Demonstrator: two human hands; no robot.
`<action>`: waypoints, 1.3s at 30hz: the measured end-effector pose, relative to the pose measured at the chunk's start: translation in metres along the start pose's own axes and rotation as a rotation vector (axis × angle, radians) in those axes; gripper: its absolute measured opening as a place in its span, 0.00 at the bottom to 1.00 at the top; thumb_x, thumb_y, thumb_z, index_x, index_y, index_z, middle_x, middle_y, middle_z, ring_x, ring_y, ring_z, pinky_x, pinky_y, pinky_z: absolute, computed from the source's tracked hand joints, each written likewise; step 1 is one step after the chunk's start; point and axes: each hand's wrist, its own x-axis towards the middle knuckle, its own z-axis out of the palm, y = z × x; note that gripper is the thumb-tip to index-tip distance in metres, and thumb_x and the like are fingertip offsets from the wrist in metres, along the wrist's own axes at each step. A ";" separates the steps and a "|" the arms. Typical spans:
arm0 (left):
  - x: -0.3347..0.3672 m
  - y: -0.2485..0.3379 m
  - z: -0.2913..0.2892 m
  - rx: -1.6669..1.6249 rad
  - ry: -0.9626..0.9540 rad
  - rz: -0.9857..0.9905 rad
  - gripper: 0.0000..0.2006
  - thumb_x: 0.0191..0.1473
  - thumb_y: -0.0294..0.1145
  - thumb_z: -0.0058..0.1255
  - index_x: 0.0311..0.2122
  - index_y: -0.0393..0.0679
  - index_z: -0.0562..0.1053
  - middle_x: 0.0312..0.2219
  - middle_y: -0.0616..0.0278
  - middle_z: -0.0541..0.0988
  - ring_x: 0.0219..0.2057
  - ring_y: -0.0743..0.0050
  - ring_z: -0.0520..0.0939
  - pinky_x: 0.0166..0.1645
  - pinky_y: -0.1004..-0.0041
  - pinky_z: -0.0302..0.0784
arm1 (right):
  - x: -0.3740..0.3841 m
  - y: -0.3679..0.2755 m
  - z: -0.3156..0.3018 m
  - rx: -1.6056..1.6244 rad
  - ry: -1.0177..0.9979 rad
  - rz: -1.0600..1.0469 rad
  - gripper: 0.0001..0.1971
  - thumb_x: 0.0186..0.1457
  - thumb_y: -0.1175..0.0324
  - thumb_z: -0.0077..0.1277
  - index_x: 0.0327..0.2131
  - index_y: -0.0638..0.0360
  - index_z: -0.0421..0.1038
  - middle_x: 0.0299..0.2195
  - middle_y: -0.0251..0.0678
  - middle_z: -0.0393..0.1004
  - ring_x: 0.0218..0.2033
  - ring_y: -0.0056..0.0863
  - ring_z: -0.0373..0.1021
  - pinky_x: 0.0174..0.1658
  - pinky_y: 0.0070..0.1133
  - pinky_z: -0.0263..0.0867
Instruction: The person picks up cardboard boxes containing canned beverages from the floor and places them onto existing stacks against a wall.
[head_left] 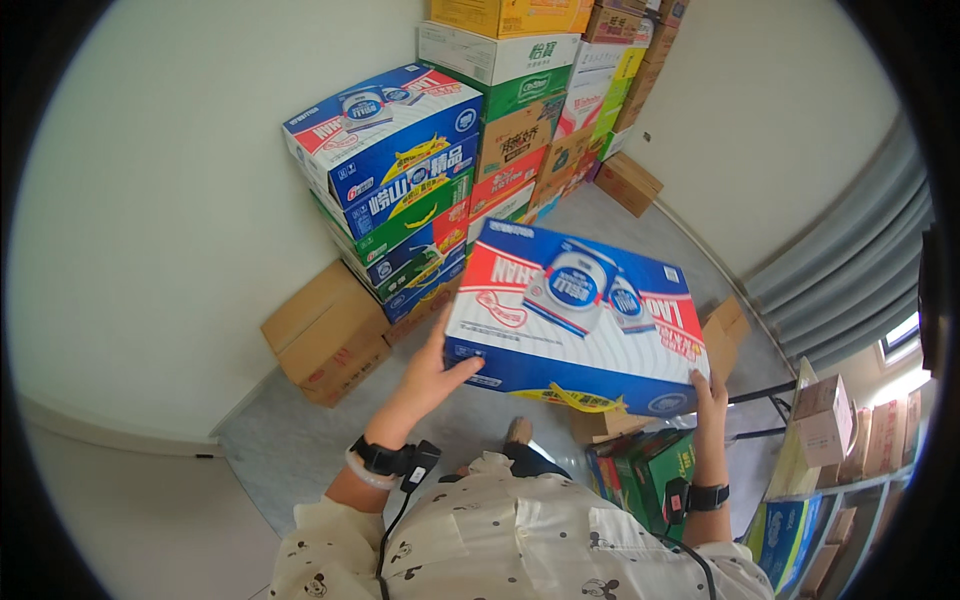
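I hold a flat blue, red and white carton (575,315) printed with cans, lifted in front of my chest and tilted slightly. My left hand (432,378) grips its near left corner from underneath. My right hand (711,395) clasps its near right corner. Ahead, against the white wall, stands a stack of similar blue and green cartons (395,180); its top carton carries the same kind of can print. The held carton is apart from that stack, to its lower right.
Taller piles of mixed cartons (540,90) run along the back into the corner. A brown cardboard box (325,335) sits on the grey floor at the left. Green and blue cartons (655,465) lie by my feet; a rack with small boxes (825,430) stands at right.
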 end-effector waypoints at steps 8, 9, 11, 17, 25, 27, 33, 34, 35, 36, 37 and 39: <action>0.044 0.094 -0.046 -0.166 0.160 -0.019 0.34 0.48 0.17 0.44 0.60 0.42 0.46 0.51 0.61 0.61 0.48 0.75 0.66 0.50 0.72 0.64 | 0.128 -0.066 0.090 0.211 -0.182 -0.176 0.19 0.52 0.65 0.45 0.44 0.71 0.64 0.36 0.36 0.70 0.38 0.21 0.63 0.44 0.18 0.57; 0.053 0.105 -0.046 -0.050 0.217 0.013 0.34 0.48 0.17 0.43 0.60 0.41 0.46 0.52 0.61 0.61 0.49 0.74 0.65 0.50 0.72 0.64 | 0.146 -0.071 0.097 0.256 -0.194 -0.172 0.19 0.52 0.65 0.46 0.44 0.71 0.64 0.37 0.36 0.69 0.39 0.21 0.63 0.45 0.18 0.57; 0.070 0.128 -0.048 0.083 0.281 0.049 0.33 0.48 0.16 0.43 0.60 0.40 0.47 0.52 0.60 0.61 0.50 0.74 0.65 0.51 0.72 0.64 | 0.186 -0.080 0.110 0.271 -0.302 -0.170 0.21 0.53 0.65 0.47 0.46 0.70 0.62 0.39 0.36 0.68 0.40 0.21 0.63 0.45 0.19 0.57; 0.105 0.187 -0.053 0.373 0.624 0.022 0.31 0.49 0.19 0.44 0.59 0.37 0.49 0.50 0.58 0.63 0.50 0.72 0.65 0.52 0.73 0.62 | 0.293 -0.141 0.178 0.383 -0.641 -0.285 0.22 0.54 0.64 0.47 0.48 0.68 0.61 0.41 0.36 0.67 0.42 0.21 0.62 0.46 0.18 0.58; 0.195 0.163 -0.075 0.554 1.003 0.129 0.28 0.51 0.22 0.43 0.57 0.36 0.51 0.48 0.54 0.65 0.49 0.69 0.66 0.53 0.71 0.59 | 0.427 -0.222 0.320 0.480 -0.877 -0.610 0.20 0.52 0.63 0.47 0.44 0.70 0.64 0.38 0.40 0.71 0.38 0.21 0.66 0.42 0.18 0.61; 0.222 0.147 -0.091 0.487 1.003 0.131 0.28 0.51 0.22 0.43 0.57 0.37 0.50 0.48 0.54 0.65 0.49 0.68 0.66 0.52 0.69 0.61 | 0.460 -0.232 0.363 0.456 -0.850 -0.598 0.22 0.50 0.57 0.47 0.39 0.70 0.67 0.33 0.44 0.72 0.34 0.27 0.69 0.37 0.20 0.64; 0.260 0.104 -0.143 0.301 0.997 0.065 0.32 0.51 0.20 0.41 0.60 0.45 0.46 0.50 0.55 0.64 0.47 0.72 0.68 0.48 0.74 0.66 | 0.496 -0.257 0.436 0.300 -0.838 -0.655 0.26 0.49 0.52 0.45 0.39 0.71 0.68 0.34 0.50 0.72 0.36 0.32 0.70 0.39 0.22 0.64; 0.266 0.099 -0.150 0.290 0.986 0.078 0.33 0.51 0.19 0.41 0.60 0.46 0.45 0.50 0.55 0.65 0.47 0.72 0.68 0.48 0.74 0.67 | 0.501 -0.256 0.450 0.328 -0.863 -0.650 0.26 0.49 0.53 0.45 0.39 0.71 0.68 0.34 0.49 0.72 0.36 0.32 0.70 0.39 0.22 0.64; 0.271 0.092 -0.156 0.282 0.990 0.064 0.33 0.51 0.19 0.41 0.60 0.46 0.45 0.50 0.55 0.65 0.47 0.72 0.68 0.48 0.74 0.67 | 0.504 -0.255 0.462 0.343 -0.930 -0.558 0.22 0.51 0.54 0.45 0.39 0.67 0.68 0.34 0.36 0.72 0.36 0.22 0.65 0.40 0.16 0.59; 0.275 0.086 -0.162 0.262 0.989 0.077 0.33 0.51 0.19 0.41 0.60 0.46 0.45 0.50 0.55 0.65 0.47 0.72 0.68 0.48 0.73 0.67 | 0.501 -0.259 0.464 0.339 -0.940 -0.524 0.22 0.51 0.54 0.45 0.40 0.64 0.68 0.33 0.34 0.71 0.35 0.21 0.64 0.38 0.17 0.58; 0.277 0.080 -0.169 0.243 0.988 0.091 0.33 0.50 0.19 0.40 0.60 0.46 0.45 0.49 0.55 0.65 0.47 0.72 0.68 0.48 0.73 0.67 | 0.497 -0.262 0.466 0.335 -0.949 -0.491 0.22 0.51 0.54 0.45 0.41 0.62 0.68 0.32 0.31 0.70 0.34 0.20 0.63 0.37 0.17 0.57; 0.283 0.071 -0.179 0.213 0.975 0.102 0.33 0.50 0.18 0.40 0.60 0.47 0.45 0.50 0.55 0.65 0.47 0.72 0.69 0.48 0.73 0.67 | 0.497 -0.261 0.476 0.356 -0.941 -0.468 0.21 0.50 0.53 0.44 0.42 0.58 0.67 0.30 0.28 0.69 0.33 0.18 0.60 0.35 0.17 0.54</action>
